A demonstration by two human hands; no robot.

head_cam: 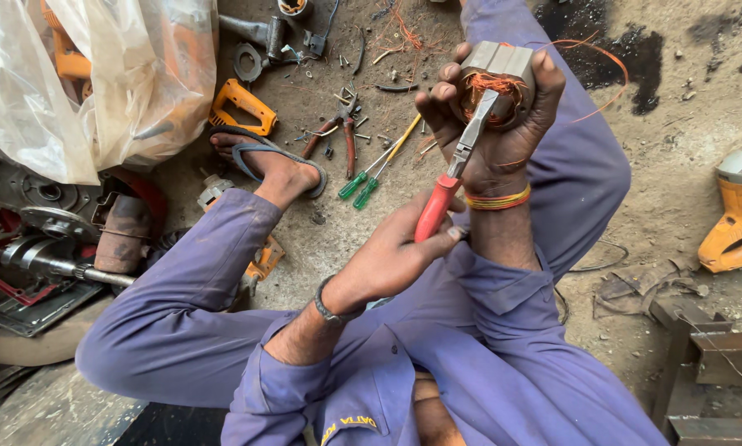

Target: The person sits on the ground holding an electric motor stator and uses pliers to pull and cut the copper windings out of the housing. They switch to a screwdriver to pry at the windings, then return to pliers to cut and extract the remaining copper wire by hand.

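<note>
A small motor stator (499, 70), a blocky grey metal core with tangled copper-orange winding wire spilling from its open middle, is held up above the knees, clamped in the right hand (495, 124). The fingers are wrapped around both sides of the core, and a loose strand of the same wire curls off to the right. Red-handled pliers (457, 173) are gripped in the left hand (395, 256), closed around the handles, with the steel nose pushed into the windings. The two hands are kept close together but are not touching.

On the dirt floor (668, 190) beyond, another pair of pliers (342, 124) and two green-handled screwdrivers (367, 182) are laid near a sandalled foot (276, 169). A clear plastic bag (106, 74) is seen at upper left, and a yellow power tool (738, 206) at the right edge.
</note>
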